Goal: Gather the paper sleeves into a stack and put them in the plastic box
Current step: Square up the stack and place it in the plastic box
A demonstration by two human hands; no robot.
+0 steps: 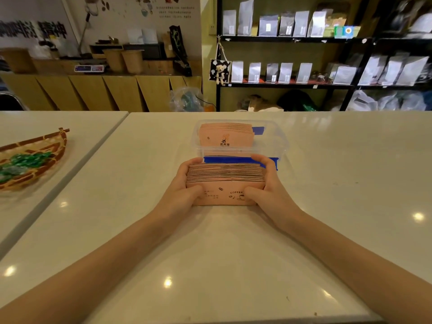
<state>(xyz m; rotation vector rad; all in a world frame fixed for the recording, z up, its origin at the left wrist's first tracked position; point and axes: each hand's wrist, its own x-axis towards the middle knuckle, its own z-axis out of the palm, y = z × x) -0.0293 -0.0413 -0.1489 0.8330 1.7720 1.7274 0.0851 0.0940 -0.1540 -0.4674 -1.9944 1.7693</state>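
A thick stack of pink paper sleeves (pixel 225 177) stands on edge on the white table, just in front of the clear plastic box (pixel 279 141). My left hand (pixel 184 190) presses the stack's left end and my right hand (pixel 266 185) presses its right end, thumbs on the printed front face. Inside the box another stack of pink sleeves (pixel 225 137) leans against the left side. A blue lid (pixel 271 161) lies under the box's near edge, partly hidden by the held stack.
A woven basket (pixel 35 157) with green wrapped items sits on a second table at the left, across a narrow gap. Shelves with white bags (pixel 285 72) and a wooden counter stand behind the table.
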